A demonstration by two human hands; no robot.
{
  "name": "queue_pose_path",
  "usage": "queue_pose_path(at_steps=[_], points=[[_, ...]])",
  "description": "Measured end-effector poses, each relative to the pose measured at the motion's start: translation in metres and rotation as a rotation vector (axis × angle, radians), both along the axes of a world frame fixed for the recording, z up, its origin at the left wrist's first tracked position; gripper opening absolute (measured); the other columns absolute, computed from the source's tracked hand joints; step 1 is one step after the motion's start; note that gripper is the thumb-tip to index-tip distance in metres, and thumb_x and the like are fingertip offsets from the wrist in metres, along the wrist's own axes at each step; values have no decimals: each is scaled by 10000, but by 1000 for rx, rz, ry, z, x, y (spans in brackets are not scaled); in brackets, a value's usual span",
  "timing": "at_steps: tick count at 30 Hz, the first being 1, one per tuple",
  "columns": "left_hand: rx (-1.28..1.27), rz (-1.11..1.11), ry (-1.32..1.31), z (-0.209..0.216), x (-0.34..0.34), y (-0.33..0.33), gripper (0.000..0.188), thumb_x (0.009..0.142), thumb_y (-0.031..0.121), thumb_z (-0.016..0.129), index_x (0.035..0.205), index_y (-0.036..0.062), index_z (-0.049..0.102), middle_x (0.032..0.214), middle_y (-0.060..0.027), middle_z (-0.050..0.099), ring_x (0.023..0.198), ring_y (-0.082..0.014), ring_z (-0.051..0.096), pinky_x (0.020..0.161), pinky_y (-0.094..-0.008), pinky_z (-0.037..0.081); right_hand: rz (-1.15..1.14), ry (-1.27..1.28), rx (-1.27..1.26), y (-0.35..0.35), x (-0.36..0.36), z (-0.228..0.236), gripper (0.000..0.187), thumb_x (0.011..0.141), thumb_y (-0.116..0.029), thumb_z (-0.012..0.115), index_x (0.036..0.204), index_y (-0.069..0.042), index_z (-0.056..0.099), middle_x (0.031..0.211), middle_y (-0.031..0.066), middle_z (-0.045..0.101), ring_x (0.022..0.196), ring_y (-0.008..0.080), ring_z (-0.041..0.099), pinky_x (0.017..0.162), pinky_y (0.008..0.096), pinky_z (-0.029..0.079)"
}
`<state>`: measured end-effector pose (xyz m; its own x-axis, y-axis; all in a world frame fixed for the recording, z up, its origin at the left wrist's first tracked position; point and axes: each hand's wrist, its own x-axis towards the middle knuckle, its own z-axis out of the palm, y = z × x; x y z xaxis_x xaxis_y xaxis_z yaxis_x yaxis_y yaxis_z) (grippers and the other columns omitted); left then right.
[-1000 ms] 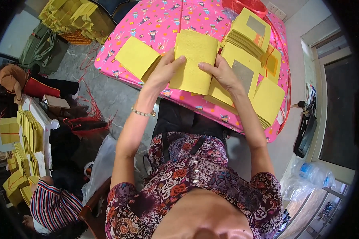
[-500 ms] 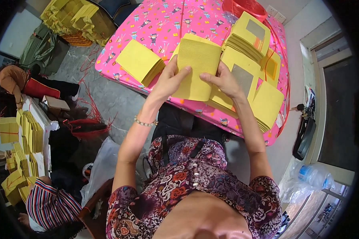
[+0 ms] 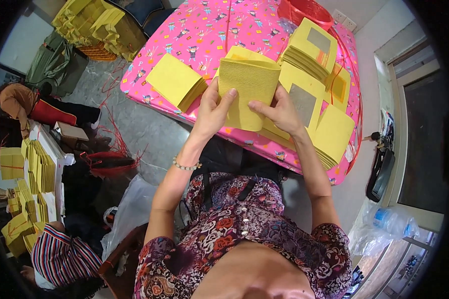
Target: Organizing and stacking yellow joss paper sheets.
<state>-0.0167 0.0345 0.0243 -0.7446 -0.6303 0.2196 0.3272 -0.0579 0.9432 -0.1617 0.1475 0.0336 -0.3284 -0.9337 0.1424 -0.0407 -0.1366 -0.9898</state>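
Observation:
Between my two hands stands a folded sheaf of textured yellow paper (image 3: 248, 87), its top edge tipped so that a gap between the layers shows. My left hand (image 3: 213, 110) grips its left side, thumb on the near face. From the right side my right hand (image 3: 280, 110) grips it the same way, its thumb also pressed on the front. Fingers behind the sheaf are hidden. Left of it lies a separate folded yellow stack (image 3: 173, 78). To the right, close to my right hand, are a yellow stack with a grey patch (image 3: 300, 99) and another folded stack (image 3: 336, 128).
A pink patterned covered table (image 3: 194, 35) carries a taller yellow pile (image 3: 309, 47) and a red basket (image 3: 307, 14). At far left, people work beside a white table with yellow bundles (image 3: 39, 167). Red strings (image 3: 112, 159) lie on the floor; a plastic bottle (image 3: 391, 222) is at right.
Both hands have brought the yellow sheaf slightly toward me. Its top has tipped, and the gap between its layers now shows more.

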Motion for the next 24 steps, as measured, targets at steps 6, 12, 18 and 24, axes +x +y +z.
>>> queue_pose_path(at_steps=[6,12,18,24], points=[[24,21,9,0,0,1,343,940,75,516,1257,-28,436,1163,-91,576,1070,-118,532,906,-272,430,-46,4,-19,-1,2,-3,528,867,-124,651,1304,4,383,1172,76,554,1066,134,549,893,289,466],[263,-77,-124,6,-3,-15,318,930,74,517,1214,-57,461,1108,-126,612,974,-166,618,821,-303,509,-57,-20,94,-14,-4,-2,378,889,-166,627,1191,29,507,1059,73,628,945,123,604,820,276,493],[370,-134,-243,-1,-10,-29,298,943,104,497,1202,-42,479,1098,-120,618,973,-169,620,827,-303,503,-50,-224,200,-29,-12,-15,379,881,-197,645,1168,23,531,1043,82,648,899,120,627,793,268,506],[361,-140,-268,-6,-12,-32,296,952,102,473,1210,-44,467,1081,-131,621,958,-190,624,807,-321,509,-49,-313,214,-30,-12,-21,379,880,-194,647,1171,19,529,1054,83,645,906,129,631,803,272,509]])
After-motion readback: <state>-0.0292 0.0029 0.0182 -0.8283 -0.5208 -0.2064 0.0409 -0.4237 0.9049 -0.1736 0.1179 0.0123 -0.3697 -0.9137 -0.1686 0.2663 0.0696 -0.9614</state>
